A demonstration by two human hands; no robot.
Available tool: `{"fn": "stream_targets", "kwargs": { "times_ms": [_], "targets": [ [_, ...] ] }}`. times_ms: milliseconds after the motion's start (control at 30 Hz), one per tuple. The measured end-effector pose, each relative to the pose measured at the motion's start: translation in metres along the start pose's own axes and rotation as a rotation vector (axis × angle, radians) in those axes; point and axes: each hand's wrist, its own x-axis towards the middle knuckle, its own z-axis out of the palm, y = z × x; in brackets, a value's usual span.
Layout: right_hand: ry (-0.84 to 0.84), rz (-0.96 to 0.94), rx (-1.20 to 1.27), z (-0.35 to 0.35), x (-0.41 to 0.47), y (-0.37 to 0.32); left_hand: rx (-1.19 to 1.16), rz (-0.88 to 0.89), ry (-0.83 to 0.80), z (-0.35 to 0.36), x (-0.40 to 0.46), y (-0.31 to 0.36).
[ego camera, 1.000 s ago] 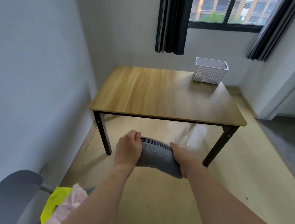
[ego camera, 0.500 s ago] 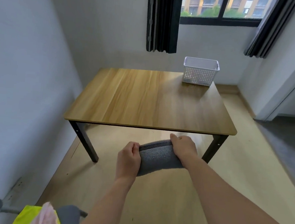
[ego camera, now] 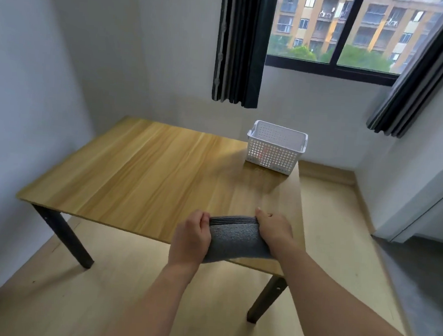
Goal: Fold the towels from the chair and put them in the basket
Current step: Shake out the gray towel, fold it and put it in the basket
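Daylight from the window falls on a wooden worktop [ego camera: 145,177] as we carry a grey towel [ego camera: 235,242] to its near edge. Our left hand [ego camera: 189,238] and right hand [ego camera: 274,229] each grip an end, stretching it flat, likely for folding. Well beyond our hands waits the white basket [ego camera: 274,153].

Carried the gray towel [ego camera: 235,242] fwd w/ both hands, left hand [ego camera: 190,241] & right hand [ego camera: 273,230]; it went from over the floor to over the tabletop's [ego camera: 148,178] near edge. Chair w/ remaining towels dropped out of view.
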Motion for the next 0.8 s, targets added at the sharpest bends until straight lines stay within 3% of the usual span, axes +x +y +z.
{"fn": "stream_targets", "kwargs": {
  "times_ms": [100,400,667,800],
  "targets": [
    [-0.019,-0.052,0.013,-0.015,0.045,-0.014,0.019,-0.001,0.077,0.025,0.036,0.014],
    [-0.074,-0.073,0.020,-0.087,0.223,0.017,-0.024,-0.086,0.052,0.180,0.130,0.072],
    [-0.347,-0.084,-0.067,-0.153,0.375,0.006,-0.256,-0.309,-0.246,0.265,0.201,0.126],
    [-0.516,-0.079,-0.103,-0.167,0.424,-0.018,-0.342,-0.358,-0.231,0.283,0.226,0.141]
  ]
}}
